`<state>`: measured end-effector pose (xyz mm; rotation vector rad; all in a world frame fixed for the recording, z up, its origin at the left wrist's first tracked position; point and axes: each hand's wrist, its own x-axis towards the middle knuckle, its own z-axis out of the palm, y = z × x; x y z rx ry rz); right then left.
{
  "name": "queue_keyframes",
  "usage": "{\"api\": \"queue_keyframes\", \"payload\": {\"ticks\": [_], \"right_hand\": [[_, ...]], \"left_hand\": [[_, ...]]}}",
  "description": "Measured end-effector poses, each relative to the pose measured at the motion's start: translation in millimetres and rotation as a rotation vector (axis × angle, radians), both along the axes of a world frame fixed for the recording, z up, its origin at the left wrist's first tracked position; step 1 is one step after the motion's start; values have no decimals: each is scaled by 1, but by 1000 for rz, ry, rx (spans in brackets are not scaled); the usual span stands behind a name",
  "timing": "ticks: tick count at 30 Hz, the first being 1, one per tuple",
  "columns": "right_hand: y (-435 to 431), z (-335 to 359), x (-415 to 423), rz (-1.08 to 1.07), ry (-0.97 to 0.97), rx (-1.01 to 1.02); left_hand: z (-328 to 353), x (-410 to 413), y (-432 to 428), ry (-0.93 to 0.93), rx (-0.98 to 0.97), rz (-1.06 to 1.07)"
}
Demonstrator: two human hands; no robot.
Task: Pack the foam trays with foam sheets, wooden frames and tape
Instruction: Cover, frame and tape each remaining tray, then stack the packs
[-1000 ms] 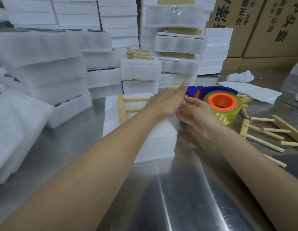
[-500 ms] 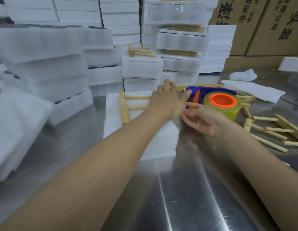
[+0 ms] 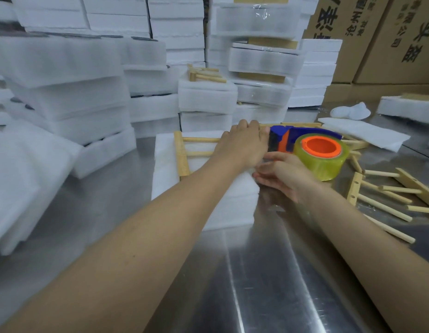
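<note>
White foam tray [image 3: 208, 200] sits mid-way on the steel table [image 3: 268, 272], with a pale wooden frame [image 3: 182, 152] lying flat on its top. Left hand [image 3: 242, 143] is palm-down on the tray's far right corner, fingers straight and together, covering the frame's end. Right hand [image 3: 280, 175] lies against the tray's right side, fingers stretched flat, no grip seen. Tape dispenser [image 3: 314, 152], blue and orange with a yellowish roll, is just right of the tray.

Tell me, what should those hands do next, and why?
Probably draw tape from the dispenser across the foam tray. The left hand rests on the wooden frame atop it, and the right hand lies flat at the tray's side beside the tape roll, so the stack looks ready.
</note>
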<state>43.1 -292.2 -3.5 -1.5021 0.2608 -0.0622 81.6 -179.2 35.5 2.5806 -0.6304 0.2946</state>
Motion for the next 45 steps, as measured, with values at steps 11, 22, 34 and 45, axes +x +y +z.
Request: {"api": "queue_keyframes", "payload": {"ticks": [11, 22, 34, 45], "right_hand": [[36, -20, 8, 5, -160, -1012], [49, 2, -22, 76, -198, 130], [60, 6, -18, 290, 21, 162], [65, -1, -16, 170, -48, 291]], "left_hand": [[-2, 2, -7, -78, 2, 2], [45, -33, 62, -349, -765, -60], [-64, -17, 169, 66, -862, 455], [-62, -21, 170, 89, -1006, 412]]}}
